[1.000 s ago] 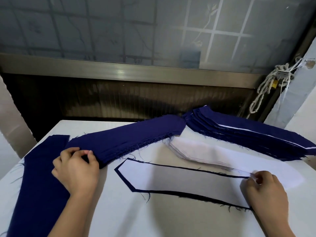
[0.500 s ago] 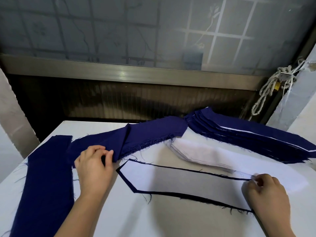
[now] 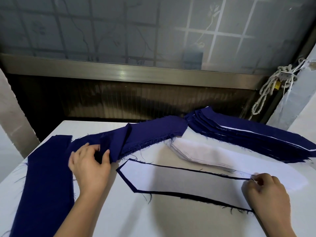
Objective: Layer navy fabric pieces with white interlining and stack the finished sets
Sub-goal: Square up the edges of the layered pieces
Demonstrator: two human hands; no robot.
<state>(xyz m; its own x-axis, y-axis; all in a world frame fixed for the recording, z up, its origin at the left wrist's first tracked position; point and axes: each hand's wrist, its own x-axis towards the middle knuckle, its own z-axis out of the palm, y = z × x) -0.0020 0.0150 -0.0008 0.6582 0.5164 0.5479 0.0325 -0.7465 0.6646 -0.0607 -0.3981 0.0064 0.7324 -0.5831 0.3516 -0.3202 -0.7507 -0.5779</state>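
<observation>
1. My left grip is clenched on the near end of the top navy piece, thumb against fingers. I pinch at the edge so one layer parts from the navy pile rather than several. The cloth buckles into a fold beside my thumb.
2. My right grip has its fingers curled onto the right end of the interlining sheet, nipping it. I judge this pins the light sheet so it cannot slide. Whether I also catch the navy beneath, I cannot tell.
3. That sheet lies flat on the navy base piece in the middle of the worktop. A thin navy margin shows round the edges I can see, which tells me the white is centred.
4. The interlining stack sits just behind the set on my right, and the navy pile sits behind it on my left. Each hand can feed from its own side without crossing.
5. The finished stack is fanned along the far right, with white edges peeping between navy layers. It is clear of the working spot yet near my right hand.
6. A long navy strip lies along the left edge beside my forearm. It seems apart from this step.
7. I expect the pinched piece belongs with this set. Its frayed threads could drag the white askew.
</observation>
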